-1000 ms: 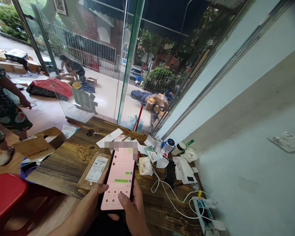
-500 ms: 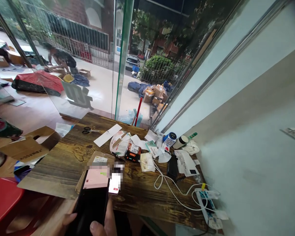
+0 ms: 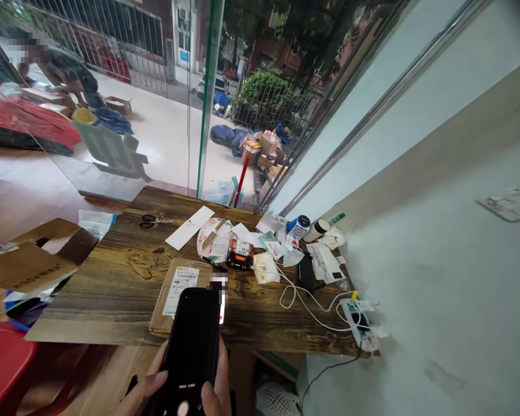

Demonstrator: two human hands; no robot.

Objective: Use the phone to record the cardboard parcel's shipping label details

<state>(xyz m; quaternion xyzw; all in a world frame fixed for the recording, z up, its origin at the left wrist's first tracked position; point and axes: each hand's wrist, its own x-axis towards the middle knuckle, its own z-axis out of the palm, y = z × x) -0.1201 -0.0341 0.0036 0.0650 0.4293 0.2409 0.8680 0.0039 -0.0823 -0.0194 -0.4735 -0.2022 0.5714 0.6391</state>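
Note:
A black smartphone (image 3: 189,341) is held upright in both hands near the table's front edge. My left hand (image 3: 145,384) grips its left side, thumb on the edge. Round its right side wraps my right hand (image 3: 219,381), thumb over the lower screen. The screen is mostly dark, with a white round button at the bottom, like a camera app. Behind the phone lies a cardboard parcel (image 3: 162,315) with a white shipping label (image 3: 181,289), partly covered by the phone. Another phone with a lit screen (image 3: 222,312) lies just right of it, mostly hidden.
On the wooden table (image 3: 117,277) lie scissors (image 3: 149,221), an orange-black label printer (image 3: 240,254), papers, cables and a power strip (image 3: 359,323). An open carton (image 3: 39,260) and a red stool (image 3: 4,364) stand at left. Beyond the glass, a person (image 3: 69,69) bends over parcels.
The phone's display went from a pinkish picture to dark with a camera-style button. The view shifted, and more of the parcel and its label shows beside the phone.

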